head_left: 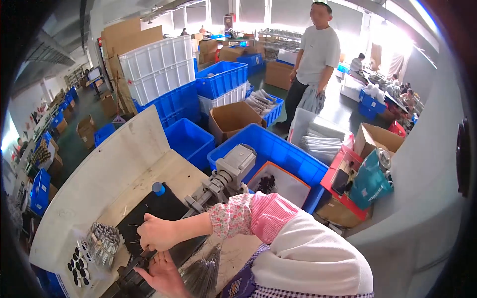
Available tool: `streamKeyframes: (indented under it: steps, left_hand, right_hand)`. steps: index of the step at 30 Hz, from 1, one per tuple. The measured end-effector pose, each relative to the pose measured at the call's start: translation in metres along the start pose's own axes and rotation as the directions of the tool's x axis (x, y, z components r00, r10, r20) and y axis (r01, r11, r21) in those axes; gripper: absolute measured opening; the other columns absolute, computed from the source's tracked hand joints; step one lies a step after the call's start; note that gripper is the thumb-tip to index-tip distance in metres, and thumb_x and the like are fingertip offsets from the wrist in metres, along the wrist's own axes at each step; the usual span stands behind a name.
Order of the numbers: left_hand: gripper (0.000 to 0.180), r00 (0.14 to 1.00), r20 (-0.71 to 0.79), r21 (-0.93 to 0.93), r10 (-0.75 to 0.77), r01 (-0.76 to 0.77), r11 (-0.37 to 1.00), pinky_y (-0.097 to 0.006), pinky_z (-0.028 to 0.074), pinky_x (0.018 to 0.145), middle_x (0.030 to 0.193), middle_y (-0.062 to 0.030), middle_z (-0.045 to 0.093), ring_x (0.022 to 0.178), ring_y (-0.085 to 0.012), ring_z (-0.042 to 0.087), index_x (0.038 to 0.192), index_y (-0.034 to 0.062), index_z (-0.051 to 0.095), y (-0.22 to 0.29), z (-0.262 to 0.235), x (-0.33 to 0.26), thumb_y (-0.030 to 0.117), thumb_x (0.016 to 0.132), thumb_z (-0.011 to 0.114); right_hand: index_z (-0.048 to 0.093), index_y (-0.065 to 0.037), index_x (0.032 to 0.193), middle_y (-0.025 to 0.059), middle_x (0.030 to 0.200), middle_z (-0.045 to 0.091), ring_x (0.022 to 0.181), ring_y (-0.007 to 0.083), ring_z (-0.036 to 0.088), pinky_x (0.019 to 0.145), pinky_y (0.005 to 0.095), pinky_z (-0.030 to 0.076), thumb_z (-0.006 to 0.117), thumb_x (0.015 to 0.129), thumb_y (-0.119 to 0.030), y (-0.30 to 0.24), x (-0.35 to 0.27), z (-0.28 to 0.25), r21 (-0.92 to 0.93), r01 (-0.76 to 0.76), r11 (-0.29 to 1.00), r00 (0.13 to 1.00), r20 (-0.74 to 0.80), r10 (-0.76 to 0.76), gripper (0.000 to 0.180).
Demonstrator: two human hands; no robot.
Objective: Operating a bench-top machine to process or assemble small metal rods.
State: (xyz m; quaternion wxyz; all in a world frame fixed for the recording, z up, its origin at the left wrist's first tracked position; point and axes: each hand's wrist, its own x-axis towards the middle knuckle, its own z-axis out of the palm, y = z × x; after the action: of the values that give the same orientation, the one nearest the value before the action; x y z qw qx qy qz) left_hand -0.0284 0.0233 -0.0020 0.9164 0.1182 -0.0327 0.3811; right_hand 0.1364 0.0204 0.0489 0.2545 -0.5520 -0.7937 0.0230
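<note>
The right hand (158, 231) reaches across the body in a floral sleeve with a pink cuff and is curled, knuckles up, on a dark slim metal bar (133, 265) at the near end of a grey metal bench machine (223, 179); its fingers look closed on the bar, though the grip itself is hidden beneath the hand. The left hand (164, 276) lies just at six o'clock of the right one, palm up and fingers loosely spread, touching the underside of the same bar and holding nothing I can make out. A fanned bundle of thin grey metal rods (201, 274) lies just at three o'clock of the left hand. Both hands are over a black flat mat (156, 206) on the pale wooden surface (119, 164). A small blue round cap (158, 188) stands at the mat's twelve o'clock edge. At nine o'clock of the hands lies a clear bag of silvery metal pieces (103, 243).
</note>
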Motion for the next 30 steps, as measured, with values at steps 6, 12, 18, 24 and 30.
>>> streamKeyframes:
  steps: [6,12,18,24,30]
  left_hand:
    - [0.070,0.966,-0.251,-0.011,0.065,-0.070,0.997,-0.047,0.025,0.114,0.139,-0.0239,0.036,0.134,-0.0340,0.033,0.133,-0.0102,0.032,-0.003,0.012,-0.001,0.047,0.095,0.047]
    - [0.069,0.999,-0.039,-0.090,0.021,-0.025,0.996,-0.046,0.027,0.114,0.139,-0.0246,0.037,0.133,-0.0336,0.033,0.133,-0.0122,0.032,0.000,0.012,0.003,0.043,0.096,0.048]
    - [0.083,0.931,-0.337,0.058,0.141,-0.128,0.990,-0.047,0.017,0.117,0.150,-0.0219,0.024,0.140,-0.0337,0.022,0.141,-0.0122,0.021,-0.005,0.038,-0.004,0.047,0.091,0.051]
    - [0.067,0.940,-0.323,-0.087,0.113,-0.148,0.985,-0.046,0.029,0.113,0.139,-0.0236,0.038,0.132,-0.0327,0.035,0.133,-0.0112,0.032,0.000,0.022,-0.003,0.042,0.096,0.049]
    - [0.066,0.996,-0.062,-0.016,0.071,-0.072,0.997,-0.046,0.029,0.112,0.140,-0.0221,0.038,0.133,-0.0312,0.036,0.134,-0.0099,0.033,0.007,-0.002,-0.001,0.043,0.097,0.046]
  right_hand:
    - [0.071,-0.019,0.075,0.0016,0.071,0.055,0.073,0.0184,0.055,0.079,0.0395,0.032,0.067,0.070,-0.021,-0.001,0.000,0.004,0.057,0.049,0.997,0.997,-0.060,-0.046,0.007]
    - [0.072,-0.020,0.076,0.0026,0.073,0.059,0.082,0.0197,0.058,0.079,0.0424,0.033,0.068,0.066,-0.023,0.001,0.004,0.009,0.058,0.037,0.998,0.997,-0.070,-0.033,0.011]
    - [0.073,-0.020,0.077,0.0026,0.074,0.060,0.082,0.0197,0.058,0.080,0.0421,0.034,0.069,0.066,-0.022,0.000,0.004,0.010,0.078,0.038,0.996,0.998,-0.052,-0.034,0.011]
    - [0.072,-0.020,0.077,0.0025,0.075,0.060,0.083,0.0198,0.059,0.079,0.0423,0.034,0.068,0.067,-0.024,-0.001,0.004,0.012,0.085,0.062,0.994,0.996,-0.074,-0.056,0.011]
    - [0.072,-0.021,0.075,0.0023,0.074,0.060,0.083,0.0198,0.058,0.077,0.0424,0.034,0.068,0.068,-0.025,0.001,0.005,0.009,0.096,0.081,0.992,0.994,-0.084,-0.073,0.009]
